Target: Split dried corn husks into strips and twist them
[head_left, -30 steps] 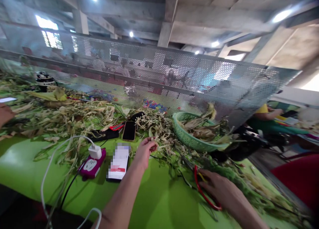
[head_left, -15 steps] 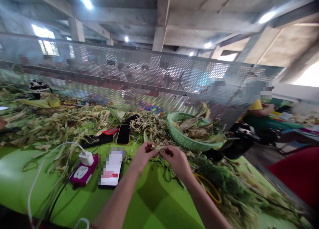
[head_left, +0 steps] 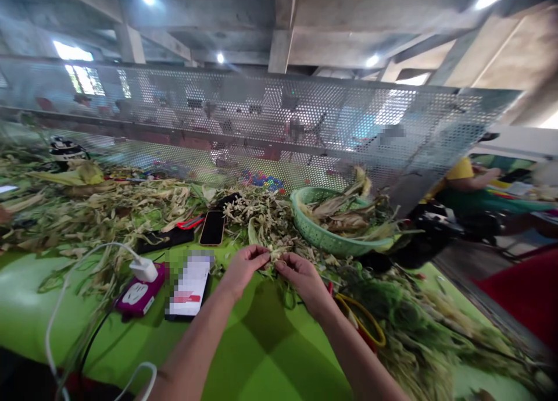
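My left hand [head_left: 245, 268] and my right hand [head_left: 305, 278] face each other over the green table [head_left: 279, 354]. Thumb and fingertips of both are pinched on a small pale piece of dried husk [head_left: 274, 254], its exact shape too small to make out. Just beyond the fingers lies a heap of short husk scraps [head_left: 265, 218]. A green plastic basket [head_left: 322, 241] with dry corn husks [head_left: 344, 218] in it stands beyond my right hand. Green stringy fibre [head_left: 383, 293] and yellow-handled scissors or pliers [head_left: 361, 322] lie right of my right wrist.
Left of my left arm lie a lit phone [head_left: 188, 287], a purple power bank or socket [head_left: 142, 290] with a white charger [head_left: 143, 268] and cables, and a dark phone [head_left: 213, 228]. Husks cover the table's far left. A perforated metal screen [head_left: 244, 110] runs behind; a person in yellow sits far right.
The view has tilted and turned slightly, shifting the table things a little. My hands stay together at the husk piece, with the fingertips slightly farther apart and more of the pale piece showing.
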Available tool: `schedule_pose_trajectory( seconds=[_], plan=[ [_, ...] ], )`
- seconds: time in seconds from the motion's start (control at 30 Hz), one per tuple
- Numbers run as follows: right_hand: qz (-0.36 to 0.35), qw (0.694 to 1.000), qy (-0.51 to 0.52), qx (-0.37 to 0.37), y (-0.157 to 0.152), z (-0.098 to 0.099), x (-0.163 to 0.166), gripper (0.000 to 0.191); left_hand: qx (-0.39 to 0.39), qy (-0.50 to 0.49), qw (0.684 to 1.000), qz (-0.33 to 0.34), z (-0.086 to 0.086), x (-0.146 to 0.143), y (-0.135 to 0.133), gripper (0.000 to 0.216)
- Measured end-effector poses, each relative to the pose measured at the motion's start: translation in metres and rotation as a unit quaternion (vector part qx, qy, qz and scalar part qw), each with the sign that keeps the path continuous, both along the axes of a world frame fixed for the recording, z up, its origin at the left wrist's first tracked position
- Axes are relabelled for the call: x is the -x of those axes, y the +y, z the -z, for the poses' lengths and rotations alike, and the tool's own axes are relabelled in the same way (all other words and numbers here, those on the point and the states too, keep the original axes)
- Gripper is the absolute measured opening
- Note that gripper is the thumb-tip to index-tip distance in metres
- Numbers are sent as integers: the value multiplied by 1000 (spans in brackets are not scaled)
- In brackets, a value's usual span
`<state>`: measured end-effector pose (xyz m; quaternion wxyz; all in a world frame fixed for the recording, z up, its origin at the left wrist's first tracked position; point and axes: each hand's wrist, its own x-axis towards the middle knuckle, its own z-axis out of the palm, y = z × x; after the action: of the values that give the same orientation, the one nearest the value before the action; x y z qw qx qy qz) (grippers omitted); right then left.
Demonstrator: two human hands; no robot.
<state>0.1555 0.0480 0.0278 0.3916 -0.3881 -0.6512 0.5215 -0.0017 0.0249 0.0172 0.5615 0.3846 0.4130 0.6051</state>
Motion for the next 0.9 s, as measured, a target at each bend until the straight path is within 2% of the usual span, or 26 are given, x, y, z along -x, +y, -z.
schedule_pose_trajectory(
  seconds=[0.1, 0.17, 0.3, 0.5, 0.7, 0.83, 0.9],
  plan=[
    [31, 997, -30, -67, -1, -3, -1, 29, -22, 59, 998, -8, 0, 0, 0, 24],
    [45, 995, -41, -85, -1, -4, -2, 26, -30, 85, 996, -4, 0, -1, -1, 22],
    [50, 996, -27, -75, 0, -3, -3, 24, -20, 73, 997, 12, 3, -2, -2, 21],
    [33, 999, 30, -30, 2, 0, -2, 25, 11, -30, 998, 60, 9, -5, -3, 27],
    [87, 994, 59, -27, 3, 1, -1, 29, -13, -5, 999, 37, 2, -10, -6, 31],
    [78, 995, 56, -24, 2, 1, -1, 31, -17, 22, 1000, 10, 2, -11, -5, 30],
    [68, 995, 66, -19, 0, 1, 0, 30, -8, 3, 1000, 16, 5, -10, -4, 28]
  ],
)
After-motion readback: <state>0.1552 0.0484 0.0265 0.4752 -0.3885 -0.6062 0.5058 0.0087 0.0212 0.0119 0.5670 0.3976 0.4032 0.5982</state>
